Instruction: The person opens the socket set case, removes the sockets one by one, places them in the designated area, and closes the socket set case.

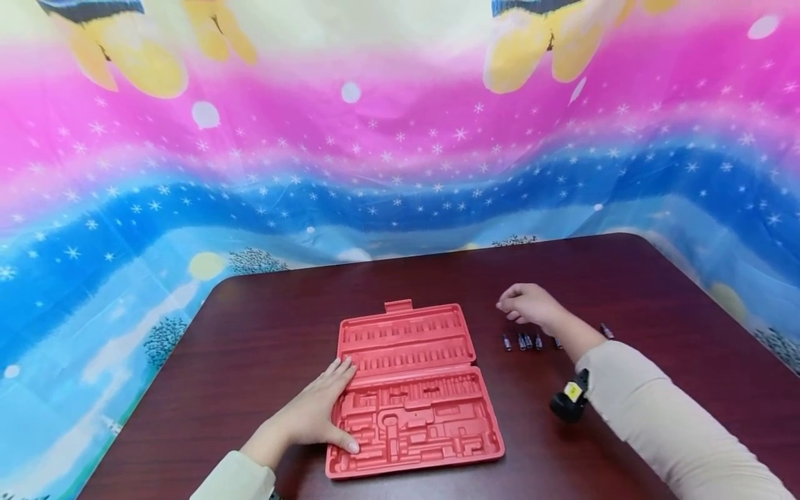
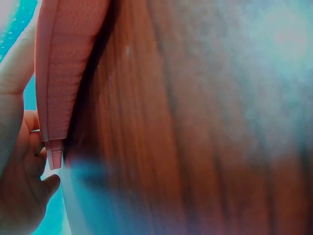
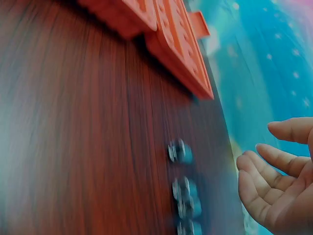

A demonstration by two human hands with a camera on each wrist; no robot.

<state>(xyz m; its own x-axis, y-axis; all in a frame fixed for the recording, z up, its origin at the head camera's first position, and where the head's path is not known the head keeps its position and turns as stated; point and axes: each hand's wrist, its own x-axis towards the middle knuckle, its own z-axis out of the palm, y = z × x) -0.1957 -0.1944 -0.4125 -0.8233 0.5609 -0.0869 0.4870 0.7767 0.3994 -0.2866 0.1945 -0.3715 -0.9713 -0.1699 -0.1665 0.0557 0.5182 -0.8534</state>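
A red plastic tool case (image 1: 431, 417) lies unfolded on the dark table, its molded slots showing. My left hand (image 1: 319, 410) rests on its left edge with fingers spread, thumb on the lower half. The left wrist view shows the case's side wall (image 2: 63, 73) with the hand (image 2: 24, 191) beside it. My right hand (image 1: 528, 304) is above the table, right of the case, with loosely bent fingers and nothing between them. Several small metal sockets (image 1: 528, 341) stand in a row just below that hand; the right wrist view shows sockets (image 3: 180, 152) apart from the hand (image 3: 279, 186).
One more small metal piece (image 1: 607, 330) lies farther right, beyond the right forearm, which partly hides another piece (image 1: 558, 343). The dark wood table (image 1: 275, 326) has rounded far corners. A colorful printed cloth (image 1: 400, 153) hangs behind it.
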